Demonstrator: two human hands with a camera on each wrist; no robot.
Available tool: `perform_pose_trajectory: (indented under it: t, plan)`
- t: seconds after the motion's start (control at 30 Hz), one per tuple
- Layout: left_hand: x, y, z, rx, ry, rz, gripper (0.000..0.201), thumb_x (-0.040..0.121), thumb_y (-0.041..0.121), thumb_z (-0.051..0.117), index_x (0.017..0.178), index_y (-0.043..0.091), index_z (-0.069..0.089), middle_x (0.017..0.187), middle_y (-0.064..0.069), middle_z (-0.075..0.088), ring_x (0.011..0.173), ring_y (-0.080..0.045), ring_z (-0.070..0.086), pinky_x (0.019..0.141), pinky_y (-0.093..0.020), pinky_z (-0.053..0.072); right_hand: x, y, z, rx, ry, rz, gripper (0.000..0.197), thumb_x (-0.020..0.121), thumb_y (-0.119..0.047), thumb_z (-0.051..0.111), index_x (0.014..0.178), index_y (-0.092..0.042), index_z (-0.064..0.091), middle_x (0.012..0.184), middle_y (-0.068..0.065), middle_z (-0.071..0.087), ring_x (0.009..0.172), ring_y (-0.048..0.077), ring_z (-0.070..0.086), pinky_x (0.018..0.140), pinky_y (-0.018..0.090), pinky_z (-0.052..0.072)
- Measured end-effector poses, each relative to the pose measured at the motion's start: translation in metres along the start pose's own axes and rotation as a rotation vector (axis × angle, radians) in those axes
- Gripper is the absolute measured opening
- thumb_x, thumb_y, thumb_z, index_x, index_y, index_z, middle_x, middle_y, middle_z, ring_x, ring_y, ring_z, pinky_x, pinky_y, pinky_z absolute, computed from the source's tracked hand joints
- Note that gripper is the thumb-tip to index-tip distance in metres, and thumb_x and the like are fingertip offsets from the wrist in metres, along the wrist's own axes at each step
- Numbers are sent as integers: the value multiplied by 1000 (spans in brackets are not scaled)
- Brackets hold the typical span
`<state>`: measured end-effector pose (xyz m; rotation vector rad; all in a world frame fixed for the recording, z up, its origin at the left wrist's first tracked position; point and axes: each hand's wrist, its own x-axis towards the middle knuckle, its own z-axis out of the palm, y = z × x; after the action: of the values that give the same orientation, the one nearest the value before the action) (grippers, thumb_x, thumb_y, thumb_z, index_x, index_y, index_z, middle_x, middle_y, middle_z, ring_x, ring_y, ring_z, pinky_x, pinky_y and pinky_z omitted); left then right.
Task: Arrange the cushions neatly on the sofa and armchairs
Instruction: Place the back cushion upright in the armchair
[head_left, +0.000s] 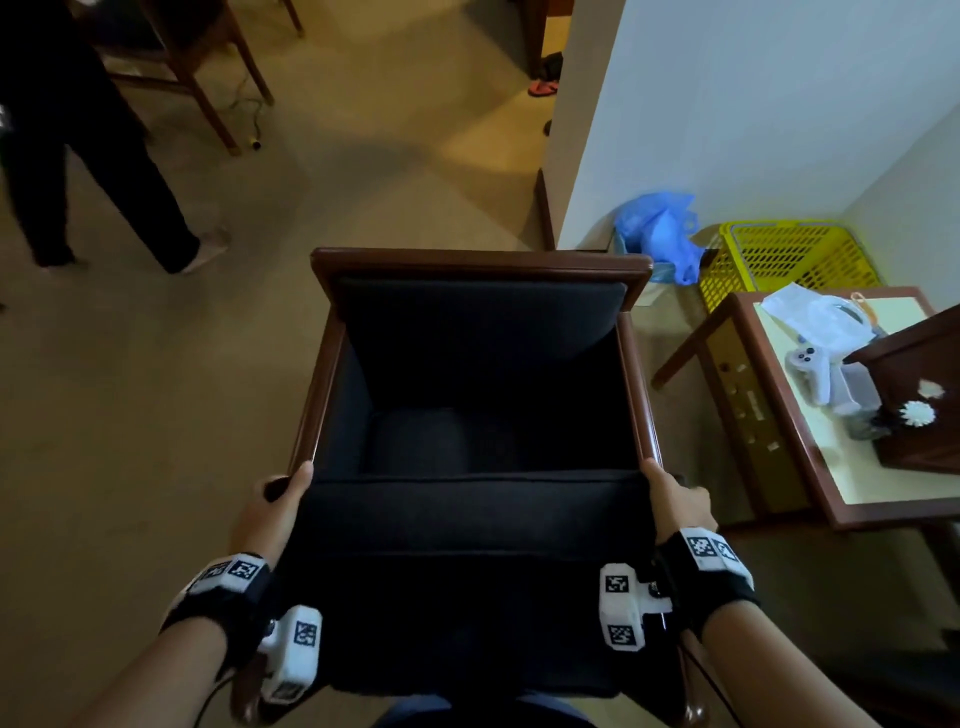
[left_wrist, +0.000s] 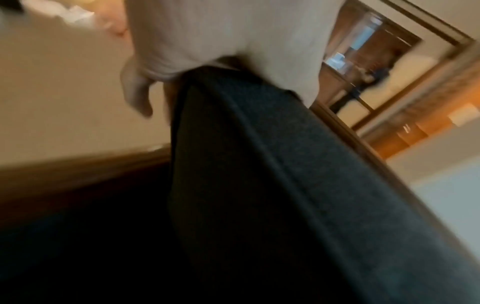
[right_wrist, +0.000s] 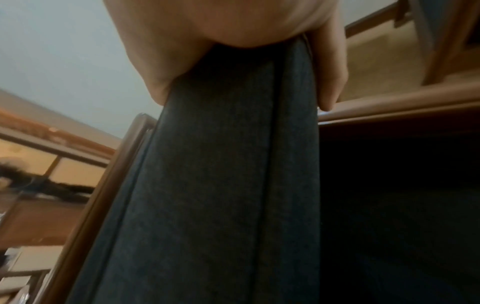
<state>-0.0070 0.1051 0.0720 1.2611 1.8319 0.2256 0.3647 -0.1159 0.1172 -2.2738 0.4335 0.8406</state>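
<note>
Dark cushion (head_left: 467, 545) between curled fingers (right_wrist: 332, 82)

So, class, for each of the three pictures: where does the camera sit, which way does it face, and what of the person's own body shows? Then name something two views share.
Head: on the head, looking down at the dark wood-framed armchair; both hands and forearms show.
Left wrist: on the wrist, looking along the left hand at the dark grey fabric seat cushion it grips.
Right wrist: on the wrist, looking along the right hand gripping the cushion's other side.
Shared: every view shows the cushion.
</note>
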Motion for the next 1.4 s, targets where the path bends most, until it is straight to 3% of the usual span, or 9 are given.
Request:
perform_pose_trajectory:
  t: [0.13,0.23,0.33,0.57,0.77,0.9,0.97,1.1,1.4]
  plan:
    - [20,-18,6,-211,-130,-232,76,59,75,75,109,18,67,109,-7,69,104,-33,64,99,-48,47,7,13,-4,102,-51,67,85,48,-57,71,119,-11,60,99,12,66,87,35,66,90,48,54]
    - [16,0,3,-341,-292,-369,30,74,41,71,79,13,62,75,-12,62,65,-29,62,68,-35,50,5,9,-4,131,-13,36,54,62,-40,74,104,-8,64,87,13,65,81,34,64,89,48,55]
    - [18,31,3,-375,-286,-327,18,79,22,58,65,19,47,60,-5,45,47,-24,48,53,-29,40,10,-5,-5,174,29,34,40,61,-29,74,91,-4,65,83,14,64,79,37,65,86,50,57]
    - [36,116,-13,-453,-221,-196,25,73,31,65,90,13,63,77,-10,59,66,-29,57,59,-32,44,21,-72,-2,304,94,-34,48,57,-34,74,100,-12,69,103,14,67,93,37,65,92,49,55]
    - [76,155,22,-459,-158,-170,37,81,48,70,100,16,65,99,-7,67,84,-22,63,69,-33,46,42,-124,41,232,-41,-129,76,56,-62,71,120,-22,61,118,9,63,105,34,61,99,48,50]
    - [102,158,44,-219,-27,-58,122,47,70,84,145,13,38,145,-10,48,129,-32,50,107,-49,40,50,-138,74,47,-76,-287,94,72,-53,78,148,-20,33,149,11,32,129,37,45,107,45,41]
    - [113,170,48,-138,-31,20,138,40,64,89,153,20,24,156,-9,34,141,-32,38,113,-52,35,57,-149,84,-12,-93,-386,100,76,-49,78,154,-23,21,153,9,21,134,36,40,110,45,38]
    - [140,201,61,-22,-53,133,119,72,40,87,158,22,7,163,-9,16,148,-29,23,118,-43,26,87,-180,98,-46,-92,-424,97,79,-49,76,154,-26,19,153,13,17,134,39,39,110,44,36]
    - [179,245,100,7,158,77,101,74,33,86,153,21,23,152,-14,22,127,-39,46,101,-46,41,126,-231,132,-193,-35,-316,102,77,-55,75,154,-30,13,153,17,13,134,48,34,111,53,32]
